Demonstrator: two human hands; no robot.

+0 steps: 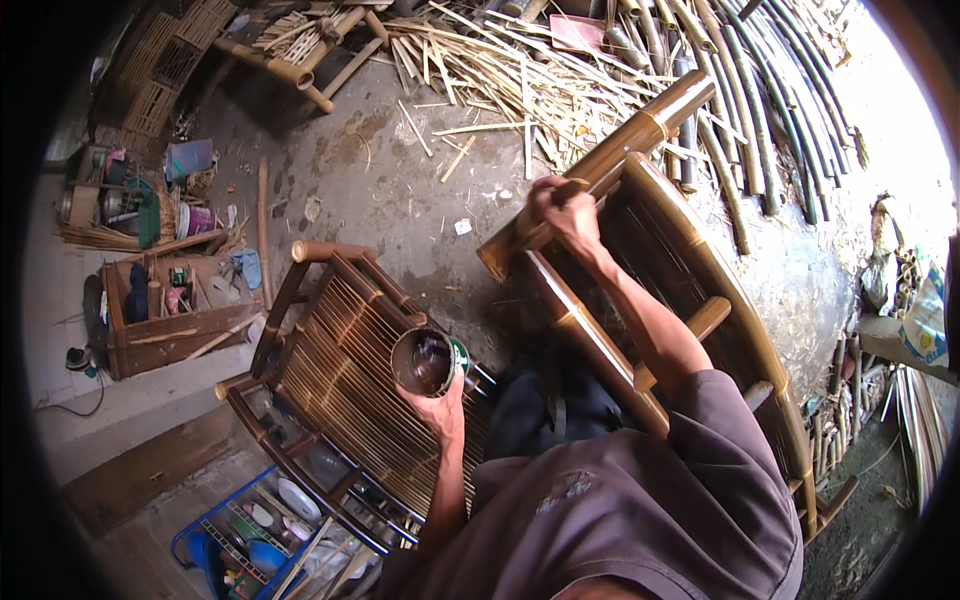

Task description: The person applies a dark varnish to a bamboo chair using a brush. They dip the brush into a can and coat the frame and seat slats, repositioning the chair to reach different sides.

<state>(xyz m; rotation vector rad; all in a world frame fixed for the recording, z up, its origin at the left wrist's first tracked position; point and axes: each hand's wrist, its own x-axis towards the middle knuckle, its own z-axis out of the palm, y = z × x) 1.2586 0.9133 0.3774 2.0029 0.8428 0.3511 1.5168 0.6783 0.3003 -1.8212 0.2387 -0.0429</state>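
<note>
My left hand [440, 410] grips an open can [460, 355] from below, its green side showing on the right. Dark brown liquid lies inside it. Beneath the can stands a slatted bamboo chair [330, 345] with a glossy brown finish. To the right, a larger piece of brown bamboo furniture [700, 240] leans on a slant close to my body. My right hand [570, 215] is closed against its thick bamboo rail [650, 125], near the joint with a side pole. What its curled fingers hold is hidden.
Split bamboo strips [490, 70] litter the floor at the back, beside a row of long poles [770, 110]. A wooden box [165, 340] of odds and ends sits at left. A blue crate [195, 530] with bottles and tools stands lower left.
</note>
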